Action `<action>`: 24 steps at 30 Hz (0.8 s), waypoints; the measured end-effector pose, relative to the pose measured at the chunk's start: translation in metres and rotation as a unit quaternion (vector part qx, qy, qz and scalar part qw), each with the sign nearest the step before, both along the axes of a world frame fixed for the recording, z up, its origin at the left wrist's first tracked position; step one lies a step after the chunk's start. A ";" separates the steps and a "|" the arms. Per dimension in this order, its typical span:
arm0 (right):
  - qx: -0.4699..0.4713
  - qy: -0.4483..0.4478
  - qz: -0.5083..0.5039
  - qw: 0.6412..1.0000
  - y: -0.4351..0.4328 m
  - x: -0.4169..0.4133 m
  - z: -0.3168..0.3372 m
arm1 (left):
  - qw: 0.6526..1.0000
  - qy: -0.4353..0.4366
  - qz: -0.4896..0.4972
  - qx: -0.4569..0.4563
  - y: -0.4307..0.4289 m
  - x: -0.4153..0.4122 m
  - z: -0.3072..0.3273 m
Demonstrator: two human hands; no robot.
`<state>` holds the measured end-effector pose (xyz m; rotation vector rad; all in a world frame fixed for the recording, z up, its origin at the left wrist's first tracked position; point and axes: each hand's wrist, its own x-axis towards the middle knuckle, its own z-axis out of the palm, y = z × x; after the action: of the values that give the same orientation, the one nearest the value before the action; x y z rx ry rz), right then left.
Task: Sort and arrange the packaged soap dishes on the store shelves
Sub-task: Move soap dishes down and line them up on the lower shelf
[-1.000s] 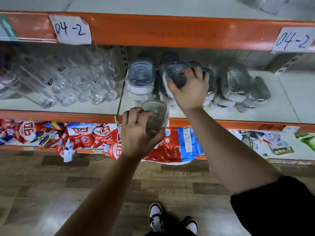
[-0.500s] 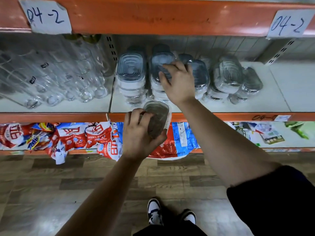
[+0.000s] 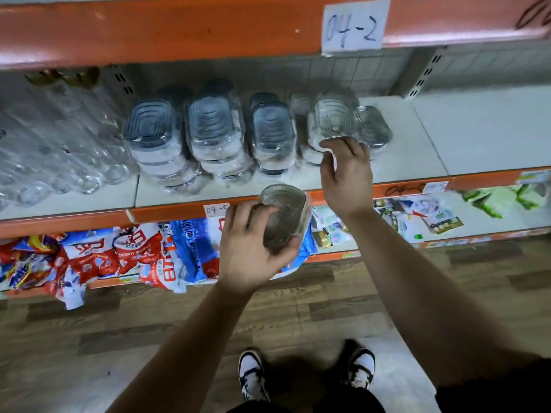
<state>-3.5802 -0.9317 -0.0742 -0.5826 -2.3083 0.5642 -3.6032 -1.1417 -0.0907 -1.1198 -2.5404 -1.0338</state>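
Observation:
Several plastic-wrapped soap dishes stand in stacks on the white middle shelf (image 3: 417, 138): grey-lidded stacks at the left (image 3: 152, 129), centre (image 3: 213, 126) and centre-right (image 3: 272, 129), and clear ones further right (image 3: 331, 120). My left hand (image 3: 250, 248) is closed around one clear wrapped soap dish (image 3: 284, 216), held in front of the shelf's orange edge. My right hand (image 3: 347, 177) hovers over the shelf by the clear stack. Its fingers are spread and curled, the fingertips touching the stack's near side, and it holds nothing.
Clear glass bottles (image 3: 59, 150) lie on the same shelf to the left. The shelf below holds red and blue detergent bags (image 3: 125, 251) and small packets (image 3: 429, 216). An orange beam with a "04-2" label (image 3: 354, 25) runs overhead. Wood-pattern floor and my shoes (image 3: 252, 374) are below.
My right hand left the centre grey-lidded stack and moved right to the clear stack. The view shifted right. My left hand keeps its soap dish.

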 end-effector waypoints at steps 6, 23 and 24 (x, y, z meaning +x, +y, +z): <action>-0.010 -0.015 -0.037 0.999 0.075 0.066 -0.005 | 0.999 0.013 -0.014 0.040 0.085 0.041 0.011; -0.020 -0.078 0.013 0.997 0.198 0.128 -0.043 | 0.995 0.006 0.066 0.077 0.291 0.018 0.012; -0.022 -0.079 0.016 0.997 0.201 0.128 -0.045 | 0.996 0.010 0.074 0.058 0.298 0.012 0.010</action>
<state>-3.4523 -0.7303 -0.1189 -0.6321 -2.4622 0.6040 -3.5914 -0.8435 -0.0806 -0.8927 -2.4692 -1.1107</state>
